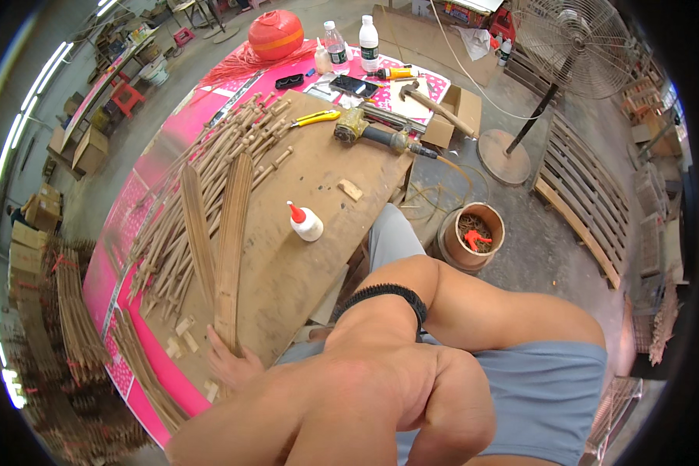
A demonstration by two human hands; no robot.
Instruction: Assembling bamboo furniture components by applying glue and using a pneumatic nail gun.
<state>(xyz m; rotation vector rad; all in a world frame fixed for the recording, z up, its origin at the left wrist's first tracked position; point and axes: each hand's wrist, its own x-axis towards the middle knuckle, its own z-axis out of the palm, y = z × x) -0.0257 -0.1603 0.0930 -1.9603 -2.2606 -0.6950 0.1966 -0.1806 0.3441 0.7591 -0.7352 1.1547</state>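
Long curved bamboo slat [231, 241] lies flat lengthwise on the brown board.

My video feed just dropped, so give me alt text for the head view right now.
The person's left hand rests on the near end of a long flat wooden slat lying on a brown work board, beside a heap of thin wooden sticks. The right hand is hidden behind the bent right arm. A white glue bottle stands mid-board, and a nail gun lies at its far edge.

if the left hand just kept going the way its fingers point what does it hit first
Probably the long flat bamboo slat the left hand already touches; beyond it lies the pile of thin wooden sticks. Depth is unclear.
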